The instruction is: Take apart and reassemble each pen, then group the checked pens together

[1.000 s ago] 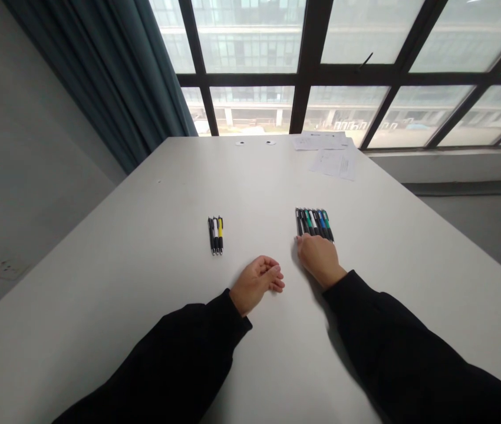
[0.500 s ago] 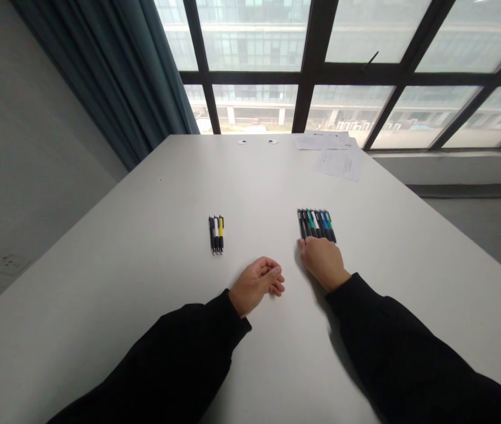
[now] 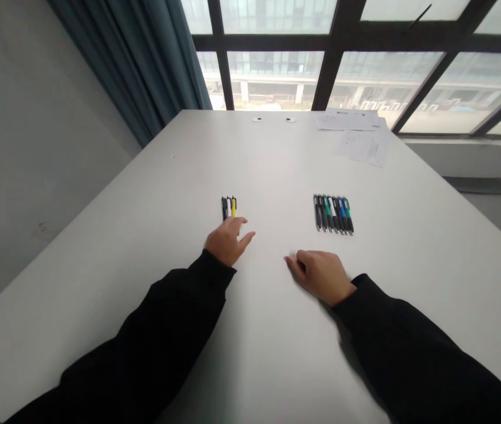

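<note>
Three slim pens lie side by side at left: a black pen (image 3: 224,206), a white-barrelled pen (image 3: 228,207) and a yellow pen (image 3: 233,206). My left hand (image 3: 225,240) is over their near ends and hides them, its thumb and index finger spread apart; whether it touches the pens I cannot tell. To the right, a row of several pens (image 3: 333,215) with black, green, white and blue barrels lies closely lined up. My right hand (image 3: 321,274) rests nearer to me, apart from that row, fingers loosely curled, thumb apart, with no pen visible in it.
Both pen groups lie on a large white table (image 3: 272,171). Loose paper sheets (image 3: 361,144) lie at its far right corner, and two small oval fittings sit near its far edge. Beyond are a window (image 3: 277,76) and a dark blue curtain (image 3: 162,65).
My left hand has moved left and forward onto the three pens, its fingers spreading. My right hand has drawn back from the larger row, uncovering its near ends. The view has tilted down.
</note>
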Tool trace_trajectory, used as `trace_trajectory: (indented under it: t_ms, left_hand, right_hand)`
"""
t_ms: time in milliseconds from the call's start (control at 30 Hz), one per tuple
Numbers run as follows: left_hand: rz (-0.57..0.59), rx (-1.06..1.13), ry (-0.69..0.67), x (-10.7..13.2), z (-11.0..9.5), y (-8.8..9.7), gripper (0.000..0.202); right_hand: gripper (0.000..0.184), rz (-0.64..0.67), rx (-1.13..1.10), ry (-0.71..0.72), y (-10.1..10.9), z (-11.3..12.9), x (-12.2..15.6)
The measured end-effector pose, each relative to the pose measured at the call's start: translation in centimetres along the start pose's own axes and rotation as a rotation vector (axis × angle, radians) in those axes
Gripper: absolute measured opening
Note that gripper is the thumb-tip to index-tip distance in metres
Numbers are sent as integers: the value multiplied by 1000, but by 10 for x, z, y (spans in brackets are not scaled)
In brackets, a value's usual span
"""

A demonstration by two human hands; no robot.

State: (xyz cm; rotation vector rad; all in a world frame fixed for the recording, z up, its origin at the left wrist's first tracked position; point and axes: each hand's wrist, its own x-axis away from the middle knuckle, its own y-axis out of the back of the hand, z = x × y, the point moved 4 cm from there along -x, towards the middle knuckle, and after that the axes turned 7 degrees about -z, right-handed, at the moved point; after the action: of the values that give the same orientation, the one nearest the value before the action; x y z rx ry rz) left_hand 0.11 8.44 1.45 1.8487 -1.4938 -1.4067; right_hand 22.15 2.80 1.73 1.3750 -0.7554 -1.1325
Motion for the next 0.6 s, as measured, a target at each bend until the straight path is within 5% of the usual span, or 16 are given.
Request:
trace_trajectory:
  t_ms: [233, 600]
  left_hand:
    - [36, -383, -10, 3, 8, 7, 36]
    - [39, -258, -125, 0, 12, -1, 27]
  right_hand:
    - [44, -16, -87, 41, 3, 9, 10]
    - [41, -37, -175, 22, 2, 2, 11]
